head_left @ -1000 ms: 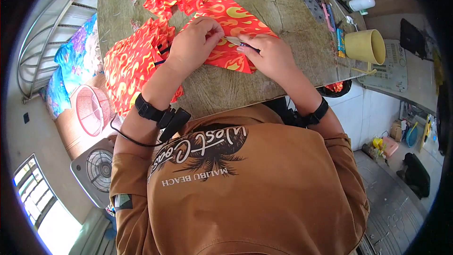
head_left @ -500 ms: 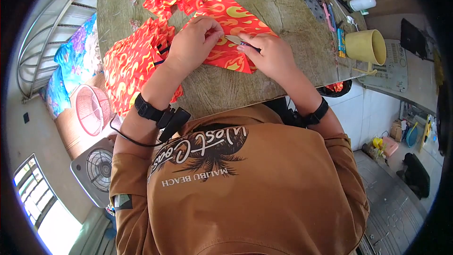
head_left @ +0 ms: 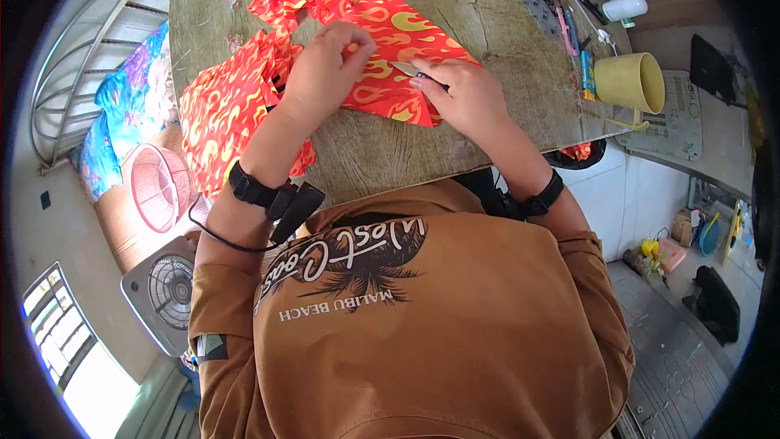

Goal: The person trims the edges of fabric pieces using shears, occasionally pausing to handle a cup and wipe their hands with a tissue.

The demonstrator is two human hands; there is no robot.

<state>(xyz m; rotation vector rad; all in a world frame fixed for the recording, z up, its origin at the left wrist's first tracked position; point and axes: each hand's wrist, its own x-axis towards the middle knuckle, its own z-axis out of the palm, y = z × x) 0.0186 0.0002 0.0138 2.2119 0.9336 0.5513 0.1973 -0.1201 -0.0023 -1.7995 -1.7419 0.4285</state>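
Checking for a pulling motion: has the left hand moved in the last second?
Yes. The left hand has shifted slightly left, away from the yellow mug and from the small blade held in the right hand.

Both arms reach forward from the chest with elbows bent, and the bare forearms converge so that the hands lie near each other. The left hand (head_left: pixel 325 73) is knuckles-up and slightly raised. Its fingers (head_left: pixel 353 42) are curled in, with thumb and forefinger pinched together at the tips. The right hand (head_left: pixel 465 96) lies flatter, back upward, its fingers (head_left: pixel 426 73) bunched and closed, pointing toward the left hand. The two hands are just apart, not touching. Both wrists are straight.
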